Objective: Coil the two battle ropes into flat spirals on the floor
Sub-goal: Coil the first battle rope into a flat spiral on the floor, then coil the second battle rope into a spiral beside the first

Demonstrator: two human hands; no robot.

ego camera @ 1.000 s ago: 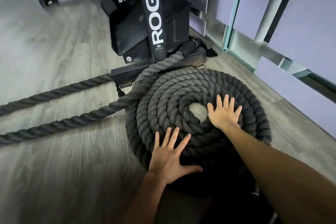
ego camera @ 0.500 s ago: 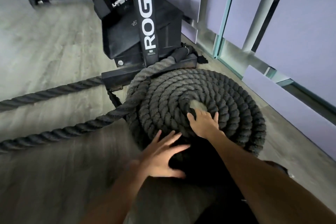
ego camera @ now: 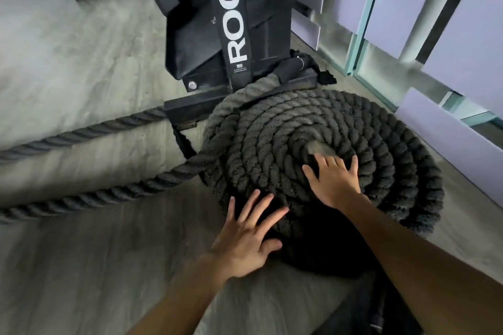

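Left hand (ego camera: 246, 239) flat, fingers spread, pressing the rope coil (ego camera: 266, 141) at its 7 o'clock edge. Right hand (ego camera: 336, 185) flat by the coil's centre, grasping nothing. Loose rope (ego camera: 81, 133) runs off at 9 o'clock.

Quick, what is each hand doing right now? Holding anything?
Left hand: open, fingers spread, touching the near edge of the thick black coiled battle rope.
Right hand: open, flat on the coil near its centre, holding nothing.

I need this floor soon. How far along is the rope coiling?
Done: one spiral coil lies by the black rack base. In hand: left hand and right hand press flat on it. Left: its tail and a second rope length run straight across the floor.
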